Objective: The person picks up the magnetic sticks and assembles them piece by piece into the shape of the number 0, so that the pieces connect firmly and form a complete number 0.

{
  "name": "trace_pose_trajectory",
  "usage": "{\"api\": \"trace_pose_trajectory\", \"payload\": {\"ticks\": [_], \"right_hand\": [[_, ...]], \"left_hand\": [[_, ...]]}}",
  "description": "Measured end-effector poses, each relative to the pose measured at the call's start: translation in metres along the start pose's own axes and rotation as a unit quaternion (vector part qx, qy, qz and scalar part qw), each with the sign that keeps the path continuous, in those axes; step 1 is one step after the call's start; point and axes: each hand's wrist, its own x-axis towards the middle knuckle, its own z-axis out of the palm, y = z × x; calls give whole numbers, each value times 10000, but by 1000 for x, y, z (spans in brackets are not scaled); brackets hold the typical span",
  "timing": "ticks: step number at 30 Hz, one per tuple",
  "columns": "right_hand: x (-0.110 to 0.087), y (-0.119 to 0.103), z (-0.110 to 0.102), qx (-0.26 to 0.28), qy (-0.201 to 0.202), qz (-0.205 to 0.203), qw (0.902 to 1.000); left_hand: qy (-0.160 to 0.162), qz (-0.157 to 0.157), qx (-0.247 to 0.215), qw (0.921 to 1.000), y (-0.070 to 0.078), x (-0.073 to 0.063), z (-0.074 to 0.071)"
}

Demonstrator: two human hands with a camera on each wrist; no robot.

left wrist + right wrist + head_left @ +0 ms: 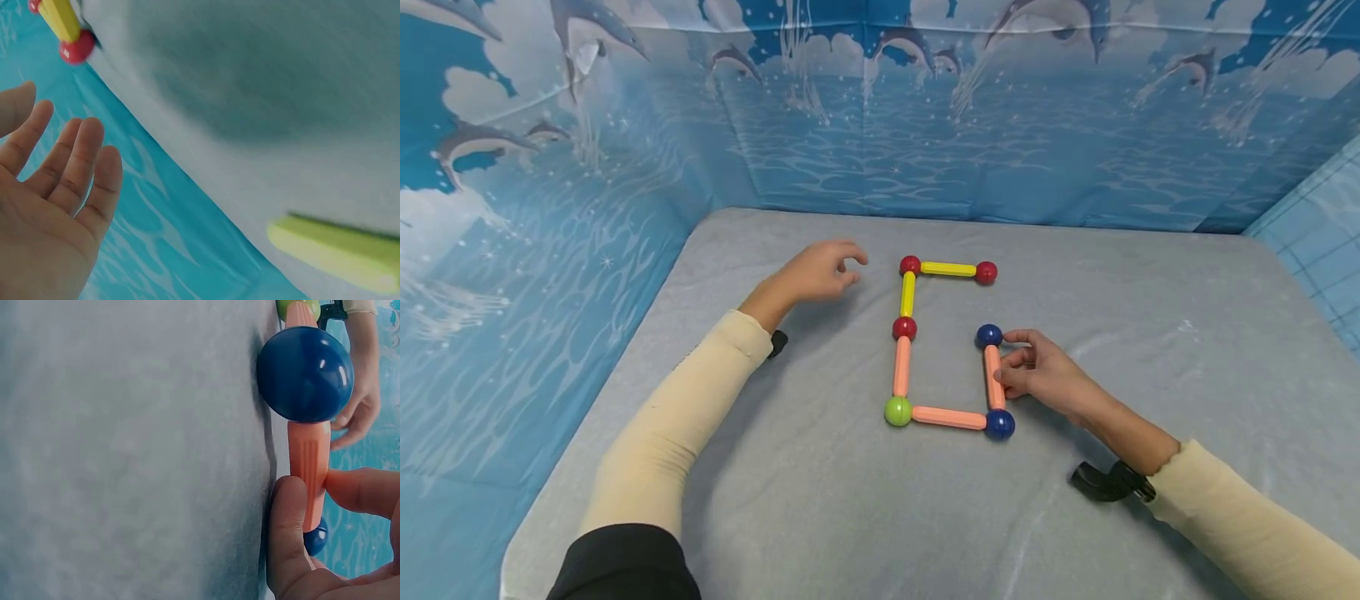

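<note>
Balls and sticks lie joined in an unclosed outline on the grey cloth. My right hand (1045,375) pinches the right-side salmon stick (309,450) between thumb and finger; a dark blue ball (1000,425) sits at its near end. Another blue ball (988,336) is at its far end, by a fingertip. Along the bottom, a salmon stick (949,417) leads to a green ball (898,411). Up the left side run a salmon stick (902,367), a red ball (905,328) and a yellow stick (907,295). My left hand (820,271) hovers left of them, fingers loosely bent, holding nothing.
From the top-left red ball (910,266), a yellow stick (949,269) reaches right to another red ball (986,272). A gap separates that ball from the far blue one. Blue dolphin-print sheeting (865,142) rises behind the grey surface (820,500).
</note>
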Motion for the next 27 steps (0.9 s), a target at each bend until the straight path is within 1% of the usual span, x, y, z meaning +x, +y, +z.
{"api": "trace_pose_trajectory", "payload": {"ticks": [4,9,14,20,23,27], "right_hand": [[0,0,0,-17,9,-6,10000],[1,0,0,-35,6,35,10000],[1,0,0,-66,23,78,9999],[1,-1,1,-83,61,93,9999],[1,-1,1,-86,66,74,9999],[1,0,0,-77,44,94,9999]], "left_hand": [[110,-199,-85,9997,-20,-10,-8],[199,-429,-164,9987,-40,-22,-15],[309,-687,-249,9968,-53,-31,-18],[478,-1075,-406,9922,-68,-41,-22],[495,-1217,-421,9904,-77,-44,-24],[417,-1410,-449,9881,-87,-48,-26]]}}
